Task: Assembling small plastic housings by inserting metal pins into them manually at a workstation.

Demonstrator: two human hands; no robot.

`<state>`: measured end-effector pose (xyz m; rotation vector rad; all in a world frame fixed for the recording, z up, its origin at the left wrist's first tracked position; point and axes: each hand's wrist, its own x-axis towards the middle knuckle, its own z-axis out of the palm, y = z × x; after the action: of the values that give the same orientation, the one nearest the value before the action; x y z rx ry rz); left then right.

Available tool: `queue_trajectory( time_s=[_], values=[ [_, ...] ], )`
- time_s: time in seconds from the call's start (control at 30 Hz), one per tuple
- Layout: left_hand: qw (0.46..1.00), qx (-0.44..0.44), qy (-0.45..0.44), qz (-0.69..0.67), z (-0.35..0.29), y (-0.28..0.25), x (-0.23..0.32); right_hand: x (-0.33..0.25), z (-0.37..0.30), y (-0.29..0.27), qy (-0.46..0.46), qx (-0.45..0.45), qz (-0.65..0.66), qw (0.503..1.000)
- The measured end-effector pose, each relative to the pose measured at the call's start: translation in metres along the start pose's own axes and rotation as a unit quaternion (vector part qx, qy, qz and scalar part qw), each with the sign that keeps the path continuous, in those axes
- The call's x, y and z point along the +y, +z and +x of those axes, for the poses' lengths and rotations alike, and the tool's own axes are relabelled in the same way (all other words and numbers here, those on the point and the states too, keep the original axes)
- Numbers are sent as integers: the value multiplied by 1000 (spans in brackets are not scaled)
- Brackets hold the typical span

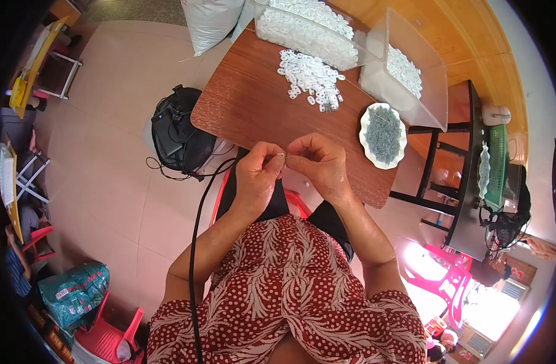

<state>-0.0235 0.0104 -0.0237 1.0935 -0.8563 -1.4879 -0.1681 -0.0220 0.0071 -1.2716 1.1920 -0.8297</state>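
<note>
Both hands raised together over table edge (241, 115), left hand (258, 173) and right hand (317, 165) pinching one tiny white piece (282, 156) (fingertips meeting)

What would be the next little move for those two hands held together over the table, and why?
Probably press the tiny white piece together between both thumbs: the left hand and right hand already pinch it jointly above the wooden table, so nothing needs fetching from the loose white rings.
</note>
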Motion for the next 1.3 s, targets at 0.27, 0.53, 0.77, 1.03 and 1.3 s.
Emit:
queue_trajectory(
  time_s=[0.27,0.53,0.77,1.03,1.3],
  values=[
    [997,36,40,55,-1,-5,-5,4,-4,22,-13,41,36,998],
    [997,58,41,11,-4,-6,1,3,-4,29,-25,49,56,997],
    [985,88,94,112,-6,-6,-19,12,-2,39,-23,77,-13,997],
    [996,84,-33,-7,8,-14,-29,35,15,33,15,61,-14,998],
    [982,76,-85,-150,22,-31,-35,55,62,-21,-97,204,-279,933]
  ],
)
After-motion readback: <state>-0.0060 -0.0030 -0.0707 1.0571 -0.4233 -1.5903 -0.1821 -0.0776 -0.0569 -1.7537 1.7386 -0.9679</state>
